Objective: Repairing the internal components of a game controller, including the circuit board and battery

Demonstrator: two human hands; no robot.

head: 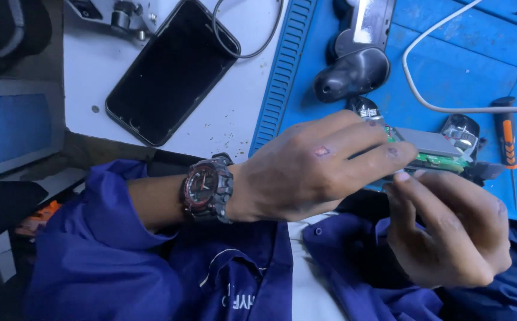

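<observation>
My left hand [318,169] reaches across from the left, a dark wristwatch [207,189] on its wrist, and its fingers grip a small opened device [434,148] with a green circuit board and a grey flat battery. My right hand [449,229] holds the same device from below, thumb and fingertips pressed at its near edge. Black plastic parts of the device stick out at the right end. Both hands hover above the near edge of a blue work mat [467,65].
A black smartphone [172,71] lies face up on the white table. On the mat are a black controller shell [353,59], a white cable [425,89] and an orange-handled screwdriver [506,139]. Blue jacket sleeves fill the bottom.
</observation>
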